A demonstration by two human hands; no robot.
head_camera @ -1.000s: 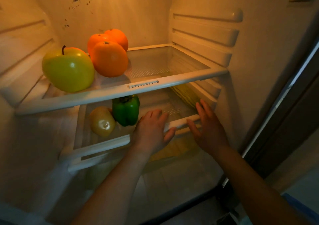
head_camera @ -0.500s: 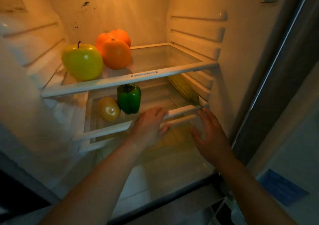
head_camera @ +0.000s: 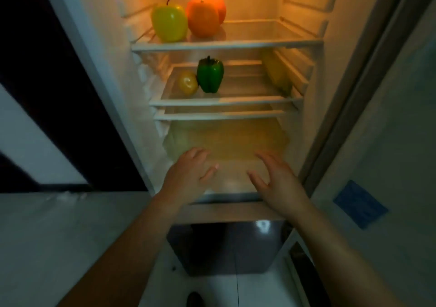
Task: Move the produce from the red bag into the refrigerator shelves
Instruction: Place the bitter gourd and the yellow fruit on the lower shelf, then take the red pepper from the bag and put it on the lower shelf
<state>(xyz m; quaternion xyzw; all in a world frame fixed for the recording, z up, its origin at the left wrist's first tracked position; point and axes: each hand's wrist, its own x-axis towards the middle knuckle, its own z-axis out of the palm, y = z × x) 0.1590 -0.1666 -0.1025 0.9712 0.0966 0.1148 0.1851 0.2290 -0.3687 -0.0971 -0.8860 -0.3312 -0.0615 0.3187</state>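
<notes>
forearms reach in from 6 o'clock; left grip (head_camera: pixel 188 177) and right grip (head_camera: pixel 276 184) hold nothing, fingers loosely spread. apple (head_camera: pixel 169 22) and oranges (head_camera: pixel 204 16) on top shelf (head_camera: pixel 247 44) at 12; green pepper (head_camera: pixel 210 75) one shelf down.

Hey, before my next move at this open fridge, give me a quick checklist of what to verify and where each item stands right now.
1. The left hand is free: ok, fingers relaxed, holding nothing.
2. The right hand is free: ok, open and empty.
3. The apple and oranges rest on the top shelf: ok.
4. The green pepper stands upright on the middle shelf: ok.
5. Space for more: ok, the right side of the top shelf is bare.
6. Produce left in the red bag: cannot tell, the bag is out of view.
</notes>
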